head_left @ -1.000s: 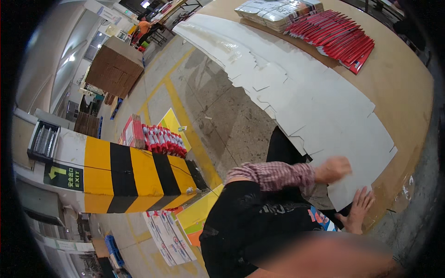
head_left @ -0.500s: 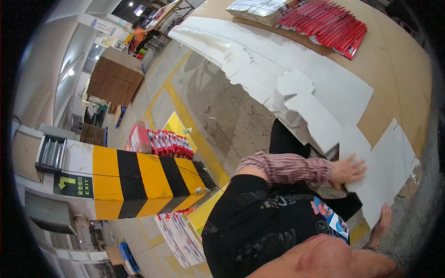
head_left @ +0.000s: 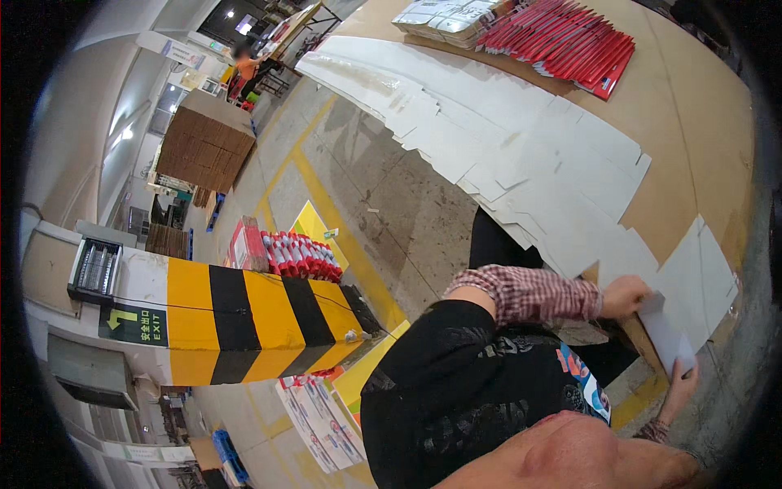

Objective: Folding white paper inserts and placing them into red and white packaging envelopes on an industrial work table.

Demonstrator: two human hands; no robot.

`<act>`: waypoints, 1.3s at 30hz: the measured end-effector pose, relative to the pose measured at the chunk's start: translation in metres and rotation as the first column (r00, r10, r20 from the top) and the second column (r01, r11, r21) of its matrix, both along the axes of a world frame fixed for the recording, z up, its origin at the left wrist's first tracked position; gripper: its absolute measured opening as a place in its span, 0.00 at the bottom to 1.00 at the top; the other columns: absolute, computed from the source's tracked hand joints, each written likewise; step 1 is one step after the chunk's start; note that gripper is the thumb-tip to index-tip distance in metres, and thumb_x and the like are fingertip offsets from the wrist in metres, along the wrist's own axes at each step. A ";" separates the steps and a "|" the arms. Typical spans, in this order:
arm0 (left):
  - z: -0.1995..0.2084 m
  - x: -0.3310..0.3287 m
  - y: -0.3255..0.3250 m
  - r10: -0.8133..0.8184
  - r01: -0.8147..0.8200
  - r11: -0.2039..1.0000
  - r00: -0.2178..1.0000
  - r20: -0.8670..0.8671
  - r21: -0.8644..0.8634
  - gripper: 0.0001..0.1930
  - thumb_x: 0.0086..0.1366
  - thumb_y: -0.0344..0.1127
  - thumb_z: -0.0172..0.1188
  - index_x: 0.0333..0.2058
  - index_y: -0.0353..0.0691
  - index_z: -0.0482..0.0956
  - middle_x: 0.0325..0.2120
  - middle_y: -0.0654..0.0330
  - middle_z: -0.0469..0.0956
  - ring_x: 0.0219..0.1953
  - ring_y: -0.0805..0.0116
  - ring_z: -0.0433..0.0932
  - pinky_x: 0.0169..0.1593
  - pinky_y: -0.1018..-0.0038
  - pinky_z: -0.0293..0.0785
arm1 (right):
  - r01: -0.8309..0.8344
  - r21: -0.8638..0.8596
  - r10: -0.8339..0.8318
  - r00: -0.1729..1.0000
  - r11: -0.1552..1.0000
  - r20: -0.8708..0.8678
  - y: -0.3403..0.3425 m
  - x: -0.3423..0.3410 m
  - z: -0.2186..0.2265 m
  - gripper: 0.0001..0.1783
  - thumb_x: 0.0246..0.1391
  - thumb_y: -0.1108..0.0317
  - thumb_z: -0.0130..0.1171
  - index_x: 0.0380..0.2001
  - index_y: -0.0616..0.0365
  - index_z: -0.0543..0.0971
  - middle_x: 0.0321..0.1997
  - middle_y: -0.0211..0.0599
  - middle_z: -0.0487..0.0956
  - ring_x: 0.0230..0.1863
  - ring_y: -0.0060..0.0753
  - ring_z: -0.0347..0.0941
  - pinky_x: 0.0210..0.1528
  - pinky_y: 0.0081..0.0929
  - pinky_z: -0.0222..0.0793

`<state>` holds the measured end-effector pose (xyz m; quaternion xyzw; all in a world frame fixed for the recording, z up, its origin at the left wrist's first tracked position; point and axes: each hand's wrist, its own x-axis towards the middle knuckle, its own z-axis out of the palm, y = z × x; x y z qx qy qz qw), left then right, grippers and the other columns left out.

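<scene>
A narrow white sheet piece, like thin card, stands tilted up at the table's near right edge between my two hands. My left hand, in a red checked sleeve, is closed at its upper end. At the lower end my right hand grips it, thumb and fingers around its edge. Behind it, overlapping white sheets lie flat along the table side, their edges ragged. Another white sheet lies flat just beyond the held piece. Parts of my left fingers are hidden.
On the brown tabletop are a fanned row of red packets and a strapped bundle. A yellow-black striped pillar stands at left, with red-and-white packs behind. Farther off are a cardboard stack and a person in orange.
My left hand was spread flat on the white sheets and is now closed at a raised piece. The right hand has moved up slightly and grips its end. Loose raised pieces now lie flatter.
</scene>
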<state>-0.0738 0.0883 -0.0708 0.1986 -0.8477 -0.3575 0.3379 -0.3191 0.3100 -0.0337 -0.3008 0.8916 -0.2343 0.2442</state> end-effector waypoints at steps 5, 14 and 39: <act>0.036 -0.017 0.044 -0.132 0.264 0.879 0.935 0.329 -0.398 0.31 0.48 0.42 0.64 0.51 0.42 0.66 0.45 0.55 0.70 0.51 0.57 0.67 0.49 0.48 0.60 | -0.324 -0.189 0.061 0.628 0.927 -0.776 -0.035 0.047 0.038 0.23 0.61 0.61 0.47 0.59 0.53 0.66 0.62 0.43 0.64 0.62 0.40 0.59 0.61 0.43 0.54; 0.040 0.027 -0.018 -0.311 0.248 0.949 0.833 0.458 0.192 0.31 0.44 0.46 0.66 0.48 0.43 0.70 0.50 0.53 0.68 0.55 0.60 0.66 0.55 0.44 0.57 | -0.506 -0.442 0.498 0.855 0.741 -0.145 -0.032 0.073 0.033 0.28 0.64 0.48 0.32 0.58 0.51 0.68 0.67 0.35 0.59 0.71 0.43 0.42 0.69 0.43 0.33; 0.035 0.059 0.000 0.032 0.290 0.831 0.827 0.561 -0.474 0.24 0.51 0.40 0.54 0.47 0.36 0.73 0.59 0.46 0.59 0.64 0.48 0.52 0.58 0.44 0.53 | -0.692 0.077 0.574 0.526 0.718 -0.628 -0.099 0.095 0.047 0.29 0.62 0.66 0.41 0.64 0.62 0.52 0.70 0.45 0.47 0.70 0.43 0.43 0.68 0.39 0.42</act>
